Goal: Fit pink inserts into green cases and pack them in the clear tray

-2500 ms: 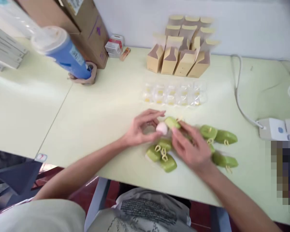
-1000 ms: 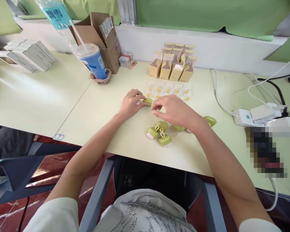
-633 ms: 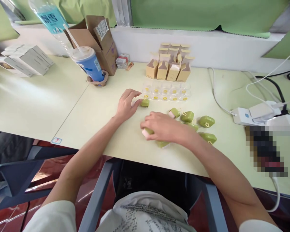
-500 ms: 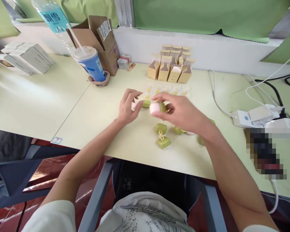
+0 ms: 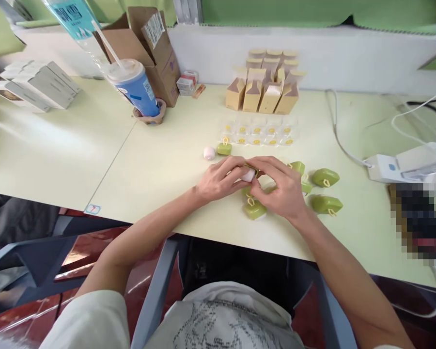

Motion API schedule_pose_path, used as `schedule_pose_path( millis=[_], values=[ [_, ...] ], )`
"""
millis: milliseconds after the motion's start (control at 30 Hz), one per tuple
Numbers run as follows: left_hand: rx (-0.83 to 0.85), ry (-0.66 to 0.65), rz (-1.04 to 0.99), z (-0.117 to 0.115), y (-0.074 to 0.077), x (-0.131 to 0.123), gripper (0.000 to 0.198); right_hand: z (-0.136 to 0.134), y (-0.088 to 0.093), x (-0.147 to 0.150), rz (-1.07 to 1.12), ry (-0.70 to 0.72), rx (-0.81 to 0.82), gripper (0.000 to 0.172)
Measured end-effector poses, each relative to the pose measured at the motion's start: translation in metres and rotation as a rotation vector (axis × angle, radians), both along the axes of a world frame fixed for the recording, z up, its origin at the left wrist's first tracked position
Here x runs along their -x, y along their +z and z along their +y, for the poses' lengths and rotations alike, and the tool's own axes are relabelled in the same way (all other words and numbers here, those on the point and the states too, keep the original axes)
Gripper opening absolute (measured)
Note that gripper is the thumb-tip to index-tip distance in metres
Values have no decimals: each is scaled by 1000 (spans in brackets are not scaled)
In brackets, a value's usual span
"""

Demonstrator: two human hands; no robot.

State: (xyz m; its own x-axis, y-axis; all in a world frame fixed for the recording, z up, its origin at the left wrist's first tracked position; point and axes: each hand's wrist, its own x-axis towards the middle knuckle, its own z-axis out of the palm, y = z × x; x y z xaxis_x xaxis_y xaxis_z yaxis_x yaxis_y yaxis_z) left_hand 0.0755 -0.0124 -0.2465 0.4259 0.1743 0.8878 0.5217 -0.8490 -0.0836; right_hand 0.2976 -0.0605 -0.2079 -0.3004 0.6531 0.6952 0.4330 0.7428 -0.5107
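Observation:
In front of my chest, both hands meet at a small green-and-white case (image 5: 249,174). My left hand (image 5: 223,178) pinches its white part, while the fingers of my right hand (image 5: 279,186) close around the green part. Fingers cover much of it. Beyond my left hand lie a pale pink rounded piece (image 5: 209,153) and a green case with a yellow loop (image 5: 224,149). Below the hands rests another green case (image 5: 255,210), partly tucked by my right hand. Several more, including a green case (image 5: 325,177), are spread to the right.
Clear plastic blister trays (image 5: 257,131) with yellow dots lie behind the hands, in front of open yellow cartons (image 5: 263,92). At left stand a blue cup (image 5: 136,94), a cardboard box (image 5: 163,63) and white boxes (image 5: 45,85). A power strip (image 5: 387,167) and pixelated object (image 5: 421,220) are at right.
My left hand has moved right and closed on the case that my right hand carries. The case is lower and nearer me. The pale pink piece now shows fully on the table.

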Motion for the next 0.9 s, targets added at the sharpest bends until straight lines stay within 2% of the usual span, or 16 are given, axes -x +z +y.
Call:
schedule_pose_path(
  millis=[67,200,433,533,700,800,900],
  values=[
    [91,-1,65,-1,-2,0,19,-1,-4,2,-24,-71,-31,46],
    [202,-78,101,0,-5,-1,30,0,-6,3,-35,-159,58,45],
    [369,-141,49,3,-12,-1,37,-1,-3,5,64,-144,118,41],
    [381,-166,24,3,-14,-1,38,-1,-3,6,74,-154,135,41],
    [386,-112,16,6,-14,-3,36,-1,-4,9,51,-155,140,40],
    [374,-140,-3,6,-11,-4,35,2,-6,7,63,-143,124,41],
    [447,-187,14,0,-7,-5,30,10,-10,-1,76,-180,139,41]
  ],
)
